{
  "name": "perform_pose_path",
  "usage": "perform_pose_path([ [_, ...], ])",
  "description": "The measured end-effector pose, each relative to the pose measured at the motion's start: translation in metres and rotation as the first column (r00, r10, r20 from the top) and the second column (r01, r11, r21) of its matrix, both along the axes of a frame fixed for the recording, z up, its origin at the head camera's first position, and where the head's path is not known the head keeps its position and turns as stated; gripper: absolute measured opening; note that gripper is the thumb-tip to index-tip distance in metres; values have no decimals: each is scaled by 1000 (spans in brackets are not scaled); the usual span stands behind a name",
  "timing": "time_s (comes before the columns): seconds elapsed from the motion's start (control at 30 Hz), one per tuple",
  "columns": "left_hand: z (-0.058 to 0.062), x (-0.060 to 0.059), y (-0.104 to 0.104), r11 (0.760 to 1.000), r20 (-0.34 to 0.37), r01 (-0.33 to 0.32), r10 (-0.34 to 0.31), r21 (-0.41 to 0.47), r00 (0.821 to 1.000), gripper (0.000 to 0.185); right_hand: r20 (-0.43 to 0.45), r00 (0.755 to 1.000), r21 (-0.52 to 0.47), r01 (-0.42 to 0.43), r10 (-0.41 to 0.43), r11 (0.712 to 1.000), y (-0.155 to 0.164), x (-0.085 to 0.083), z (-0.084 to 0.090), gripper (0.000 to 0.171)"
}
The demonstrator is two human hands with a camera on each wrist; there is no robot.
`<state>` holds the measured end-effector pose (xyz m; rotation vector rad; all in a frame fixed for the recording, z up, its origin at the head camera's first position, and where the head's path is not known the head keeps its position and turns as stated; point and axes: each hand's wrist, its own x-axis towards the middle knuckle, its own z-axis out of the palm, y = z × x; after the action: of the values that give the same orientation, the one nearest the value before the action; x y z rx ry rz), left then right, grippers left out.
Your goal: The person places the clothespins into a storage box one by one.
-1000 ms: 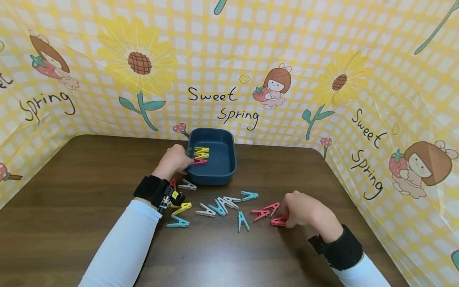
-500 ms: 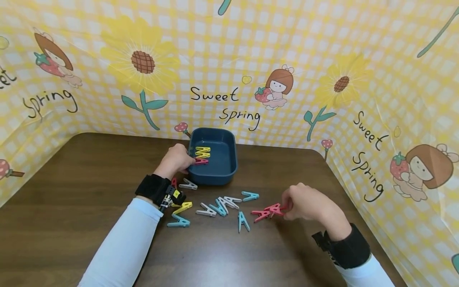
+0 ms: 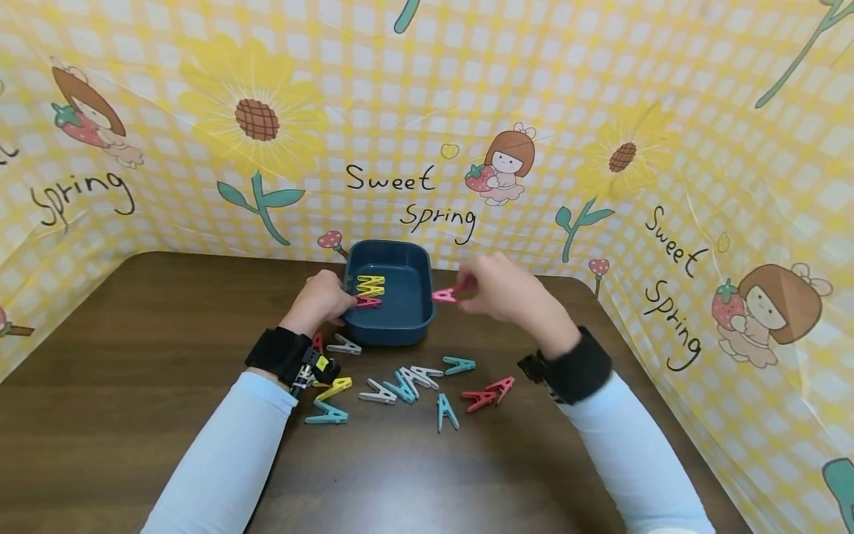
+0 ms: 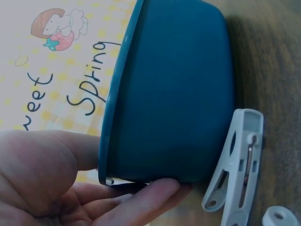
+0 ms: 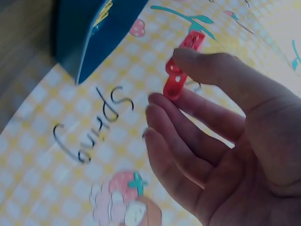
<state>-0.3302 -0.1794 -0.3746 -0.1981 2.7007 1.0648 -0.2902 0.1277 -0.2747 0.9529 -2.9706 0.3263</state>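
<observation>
Leftward, the left hand (image 3: 320, 299) holds the near-left rim of the dark blue plastic tub (image 3: 408, 322), thumb inside, fingers curled under the wall. Rightward, the right hand (image 3: 507, 289) hovers just beside the tub's right rim, its grip pinching a red plastic clothespin (image 3: 444, 295) at the fingertips, above the desk (image 3: 133, 415).
</observation>
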Motion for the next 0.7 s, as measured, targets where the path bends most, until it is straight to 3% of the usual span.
perform_pose_path([
  [0.2, 1, -1, -2, 1000, 8, 3, -3, 17, 1000, 41, 11, 1000, 113, 25, -27, 993, -57, -42, 1, 14],
  [0.37, 2, 0, -3, 1000, 0, 6, -6, 9, 1000, 41, 51, 998, 253, 11, -25, 967, -104, -69, -11, 13],
  [0.53, 2, 0, -3, 1000, 14, 0, 0, 0, 1000, 39, 81, 997, 340, -14, -15, 940, -139, -78, -35, 17],
  [0.63, 2, 0, -3, 1000, 21, -1, 1, 1, 1000, 38, 119, 992, 389, -5, -45, 921, -153, -85, -50, 28],
  [0.7, 1, 0, -3, 1000, 23, -3, 3, 4, 1000, 36, 133, 988, 420, 15, -78, 907, -162, -108, -73, 36],
])
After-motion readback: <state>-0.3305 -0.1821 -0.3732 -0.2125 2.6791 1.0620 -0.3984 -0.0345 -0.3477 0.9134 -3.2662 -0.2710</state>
